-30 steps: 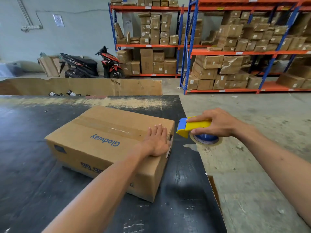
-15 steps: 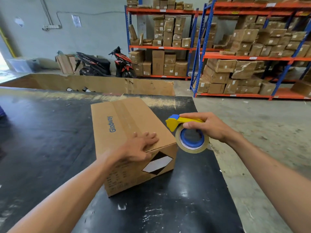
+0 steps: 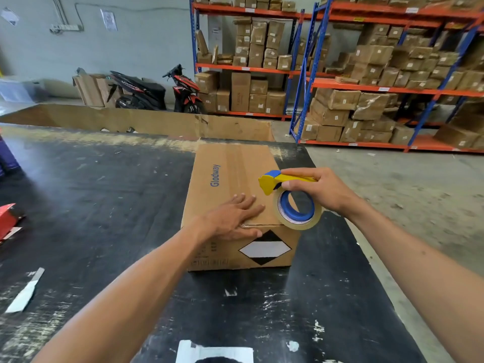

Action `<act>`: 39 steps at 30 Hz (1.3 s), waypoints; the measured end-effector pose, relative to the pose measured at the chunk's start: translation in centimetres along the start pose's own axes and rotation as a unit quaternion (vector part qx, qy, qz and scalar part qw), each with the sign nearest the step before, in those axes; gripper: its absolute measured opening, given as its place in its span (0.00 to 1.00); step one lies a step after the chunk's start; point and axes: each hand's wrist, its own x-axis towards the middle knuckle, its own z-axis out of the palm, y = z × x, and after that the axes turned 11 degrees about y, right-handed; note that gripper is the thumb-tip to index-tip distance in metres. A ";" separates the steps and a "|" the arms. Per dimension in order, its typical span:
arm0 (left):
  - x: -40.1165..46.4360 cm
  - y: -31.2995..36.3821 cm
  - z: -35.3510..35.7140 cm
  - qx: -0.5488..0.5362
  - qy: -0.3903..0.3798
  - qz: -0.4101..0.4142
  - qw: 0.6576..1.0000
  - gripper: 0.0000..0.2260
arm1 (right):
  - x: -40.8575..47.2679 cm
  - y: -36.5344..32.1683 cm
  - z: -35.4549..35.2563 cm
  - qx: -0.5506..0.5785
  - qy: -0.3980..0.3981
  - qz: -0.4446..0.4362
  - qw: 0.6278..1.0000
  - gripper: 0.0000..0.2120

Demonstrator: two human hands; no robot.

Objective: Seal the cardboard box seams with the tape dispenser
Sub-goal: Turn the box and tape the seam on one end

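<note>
Left hand (image 3: 231,218) lies flat, holding nothing, pinning the brown cardboard box (image 3: 235,184) on the black table (image 3: 91,205), while right hand (image 3: 318,189) at three o'clock grips the yellow-blue tape dispenser (image 3: 288,197), likely poised for the seam.

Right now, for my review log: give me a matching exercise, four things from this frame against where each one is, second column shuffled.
Things:
1. left hand
2. tape dispenser
3. cardboard box
4. red object

Places:
A. standing on the black table, Glodway print on top
B. at the table's left edge
C. flat on the box top, near its front edge
D. gripped in the right hand, above the box's right side

Pairs: 1-C, 2-D, 3-A, 4-B
</note>
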 end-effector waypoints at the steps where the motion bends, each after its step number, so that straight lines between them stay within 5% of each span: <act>1: 0.0 -0.1 -0.1 -0.007 -0.001 0.011 1.000 0.35 | -0.4 -0.1 0.3 -0.003 0.004 0.004 1.000 0.22; 23: 1.6 1.0 1.6 0.010 0.069 0.009 0.998 0.38 | -2.9 -1.9 0.1 -0.071 -0.012 -0.010 0.997 0.21; 28: -0.7 2.3 -0.4 -0.130 0.090 -0.073 0.985 0.33 | -3.4 -1.9 -0.9 -0.070 -0.012 -0.024 0.997 0.21; 32: -2.2 2.4 -2.3 -0.361 0.153 -0.231 0.891 0.21 | -4.2 -1.8 -1.6 -0.101 -0.006 -0.069 0.992 0.20; 36: -3.7 3.5 -5.1 -0.654 0.144 -0.340 0.661 0.22 | -5.1 -0.7 -1.0 -0.203 0.026 -0.241 0.949 0.24; 39: -5.2 4.4 -5.9 -0.713 0.103 -0.342 0.604 0.22 | -5.3 0.1 -0.2 -0.245 0.035 -0.320 0.914 0.26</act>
